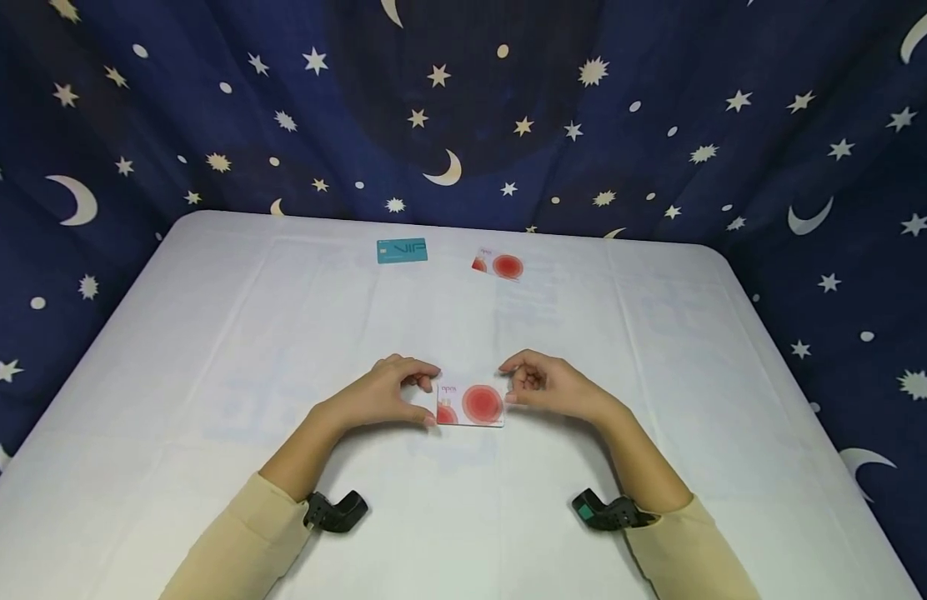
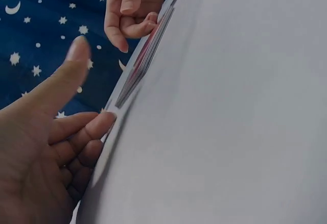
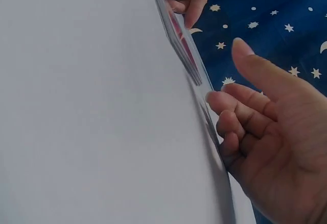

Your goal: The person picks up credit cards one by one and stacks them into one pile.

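Note:
A small stack of cards (image 1: 471, 405) lies flat on the white tablecloth, its top card white with red circles. Its layered edges (image 2: 148, 55) show in the left wrist view. My left hand (image 1: 394, 392) is at the stack's left end, thumb and forefinger spread apart near its corners. At the right end is my right hand (image 1: 551, 385), thumb tip close to the card edge and the other fingers loosely bent. Both wrist views show a gap between thumb and fingers, with nothing held in either hand.
Farther back on the table (image 1: 283, 333) lie a teal VIP card (image 1: 402, 251) and, to its right, a white card with red circles (image 1: 499, 264). A dark blue curtain (image 1: 463, 108) with moons and stars hangs behind the table. Each wrist wears a black device.

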The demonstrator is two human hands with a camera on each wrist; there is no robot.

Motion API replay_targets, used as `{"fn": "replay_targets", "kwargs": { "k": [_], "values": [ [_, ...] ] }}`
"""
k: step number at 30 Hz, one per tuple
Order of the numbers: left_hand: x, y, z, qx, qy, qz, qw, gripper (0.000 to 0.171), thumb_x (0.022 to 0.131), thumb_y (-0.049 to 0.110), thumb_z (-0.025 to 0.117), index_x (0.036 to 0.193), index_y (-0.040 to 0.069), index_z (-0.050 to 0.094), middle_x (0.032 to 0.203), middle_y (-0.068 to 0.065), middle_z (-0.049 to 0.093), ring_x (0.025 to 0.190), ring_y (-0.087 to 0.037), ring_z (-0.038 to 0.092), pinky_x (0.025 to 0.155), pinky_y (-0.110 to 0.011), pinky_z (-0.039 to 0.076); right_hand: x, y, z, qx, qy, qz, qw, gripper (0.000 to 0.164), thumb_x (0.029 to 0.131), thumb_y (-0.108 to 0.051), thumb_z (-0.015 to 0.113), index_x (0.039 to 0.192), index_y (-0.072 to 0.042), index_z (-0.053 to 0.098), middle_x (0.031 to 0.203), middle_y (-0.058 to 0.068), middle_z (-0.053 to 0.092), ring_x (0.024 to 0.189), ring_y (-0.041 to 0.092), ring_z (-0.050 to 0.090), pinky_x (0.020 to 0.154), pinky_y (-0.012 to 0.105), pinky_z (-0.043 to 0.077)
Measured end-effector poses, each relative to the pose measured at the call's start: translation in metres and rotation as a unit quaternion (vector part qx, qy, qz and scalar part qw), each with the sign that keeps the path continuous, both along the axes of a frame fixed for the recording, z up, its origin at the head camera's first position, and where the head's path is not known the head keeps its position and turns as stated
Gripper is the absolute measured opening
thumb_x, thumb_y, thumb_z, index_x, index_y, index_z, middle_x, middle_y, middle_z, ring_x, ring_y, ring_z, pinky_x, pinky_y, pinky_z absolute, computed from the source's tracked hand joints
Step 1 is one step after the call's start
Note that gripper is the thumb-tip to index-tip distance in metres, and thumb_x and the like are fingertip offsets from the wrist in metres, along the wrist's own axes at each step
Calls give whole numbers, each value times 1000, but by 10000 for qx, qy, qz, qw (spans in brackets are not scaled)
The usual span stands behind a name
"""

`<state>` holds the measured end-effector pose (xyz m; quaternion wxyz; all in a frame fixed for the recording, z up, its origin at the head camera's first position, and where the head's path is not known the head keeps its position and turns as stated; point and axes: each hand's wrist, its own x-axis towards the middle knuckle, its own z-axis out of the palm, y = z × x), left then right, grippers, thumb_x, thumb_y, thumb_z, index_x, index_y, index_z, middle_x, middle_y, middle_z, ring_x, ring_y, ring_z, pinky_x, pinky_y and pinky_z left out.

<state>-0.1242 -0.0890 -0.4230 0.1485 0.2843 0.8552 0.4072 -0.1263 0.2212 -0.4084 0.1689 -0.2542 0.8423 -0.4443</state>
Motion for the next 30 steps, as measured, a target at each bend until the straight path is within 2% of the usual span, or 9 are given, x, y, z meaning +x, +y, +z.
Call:
{"fn": "replay_targets", "kwargs": {
  "k": [4,8,12,18,23,30],
  "values": [
    [-7,-1,1,222,-327,79,9992,62,79,37,75,129,5,54,98,9,61,95,-12,50,90,-33,39,-4,3,2,-16,-5,-38,10000,36,83,-19,73,114,-4,60,82,3,60,72,14,53,66,22,44],
    [-17,-1,4,423,-475,305,9975,63,87,32,68,136,-1,46,102,0,60,92,-15,52,85,-32,43,-10,6,4,45,175,-197,9996,34,85,-17,71,115,-4,61,86,3,62,74,15,55,66,22,45],
    [-28,-2,7,359,-364,440,9977,64,89,33,65,138,0,43,109,-4,59,95,-16,52,85,-32,43,-18,9,5,22,310,-260,9992,33,87,-15,69,117,-3,61,89,4,62,77,17,55,68,22,45],
    [-46,-3,9,158,-103,466,9987,65,89,34,66,139,1,42,113,-8,58,100,-20,52,89,-35,42,-29,11,6,135,543,-304,9980,40,86,-11,69,122,1,57,94,10,63,81,20,54,70,21,44],
    [-65,2,12,-372,190,487,9979,67,87,37,67,140,4,43,119,-11,55,111,-25,47,98,-41,37,-42,14,8,380,674,-445,9960,46,85,-13,71,126,1,56,97,11,63,81,20,53,70,22,43],
    [-86,17,10,-1192,585,593,9894,74,82,43,70,142,9,42,131,-14,45,118,-30,38,102,-44,32,-61,17,9,813,808,-606,9916,63,85,-16,71,139,1,42,98,12,60,75,18,48,67,22,40]
  ]
}}
